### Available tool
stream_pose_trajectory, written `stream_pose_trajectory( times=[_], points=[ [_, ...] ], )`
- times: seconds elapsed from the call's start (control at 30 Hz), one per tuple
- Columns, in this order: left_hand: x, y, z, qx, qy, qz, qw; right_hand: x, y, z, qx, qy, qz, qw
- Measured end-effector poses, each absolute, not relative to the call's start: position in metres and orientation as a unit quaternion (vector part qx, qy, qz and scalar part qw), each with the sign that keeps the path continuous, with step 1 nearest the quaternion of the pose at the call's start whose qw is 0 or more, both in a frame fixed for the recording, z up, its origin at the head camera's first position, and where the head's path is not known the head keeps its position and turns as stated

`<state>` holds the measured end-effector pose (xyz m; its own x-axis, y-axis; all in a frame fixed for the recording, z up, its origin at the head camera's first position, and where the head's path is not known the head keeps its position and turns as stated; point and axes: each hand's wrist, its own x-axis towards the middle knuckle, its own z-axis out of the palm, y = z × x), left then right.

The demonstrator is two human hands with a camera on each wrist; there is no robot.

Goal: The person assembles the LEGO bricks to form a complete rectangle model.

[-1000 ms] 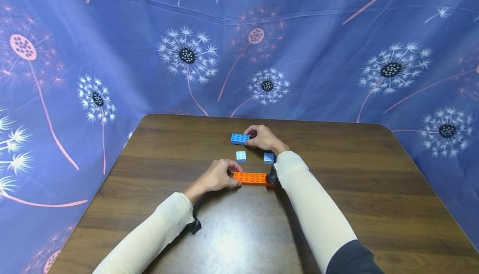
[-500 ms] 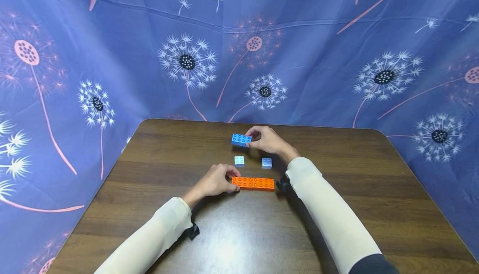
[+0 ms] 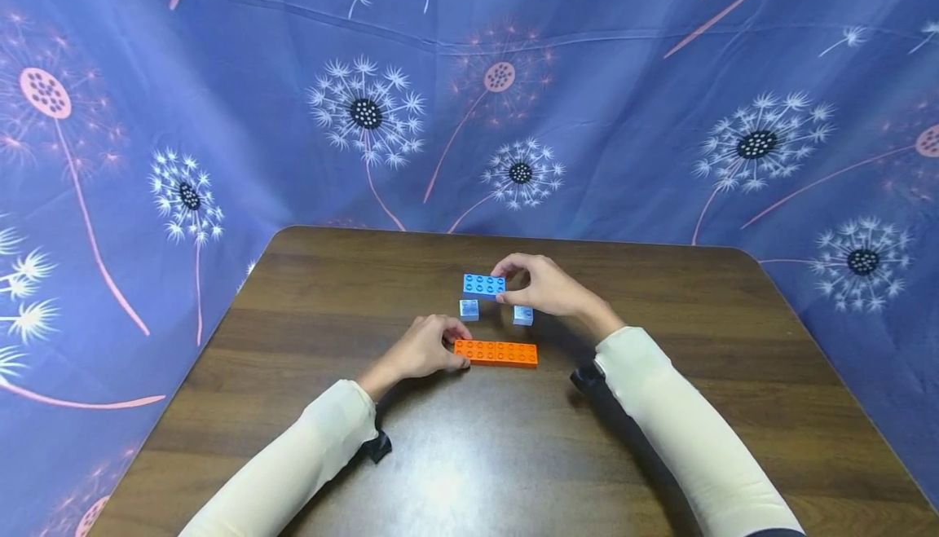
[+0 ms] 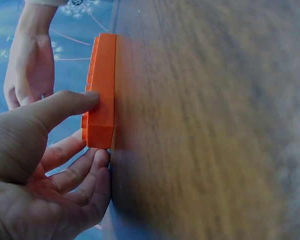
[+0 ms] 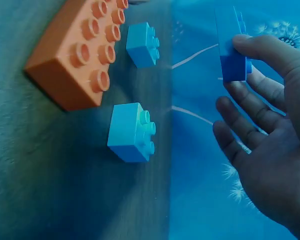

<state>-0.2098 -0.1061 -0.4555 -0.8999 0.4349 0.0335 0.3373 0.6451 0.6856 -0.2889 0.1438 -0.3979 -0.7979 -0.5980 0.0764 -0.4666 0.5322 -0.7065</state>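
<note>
Two orange bricks point(image 3: 495, 352) lie end to end on the table, point(image 4: 101, 90) in the left wrist view. My left hand point(image 3: 424, 347) grips their left end between thumb and fingers. My right hand point(image 3: 550, 286) pinches the right end of a blue eight-stud brick point(image 3: 483, 285), held above the table; in the right wrist view the thumb and fingers hold this brick point(image 5: 231, 45). Below it stand two small light blue bricks, the left one point(image 3: 469, 310) and the right one point(image 3: 523, 315), apart from each other and behind the orange bricks.
The brown wooden table point(image 3: 697, 374) reaches out on both sides of the arms. Behind it hangs a blue cloth point(image 3: 623, 113) with a dandelion pattern. Both forearms come in from the near side.
My right hand has moved the blue brick slightly right and nearer to me, over the small bricks. The left hand stays on the orange bricks.
</note>
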Motion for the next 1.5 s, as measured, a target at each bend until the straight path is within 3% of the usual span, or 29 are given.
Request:
stream_pose_trajectory(
  times=[0.47, 1.5],
  points=[
    [-0.21, -0.105, -0.456, 0.213, 0.902, 0.368, 0.067, -0.249, 0.169, -0.408, -0.305, 0.872, -0.373, 0.093],
    [-0.208, -0.106, -0.454, 0.207, 0.902, 0.372, 0.071, -0.224, 0.168, -0.442, -0.3, 0.872, -0.366, 0.123]
  ],
)
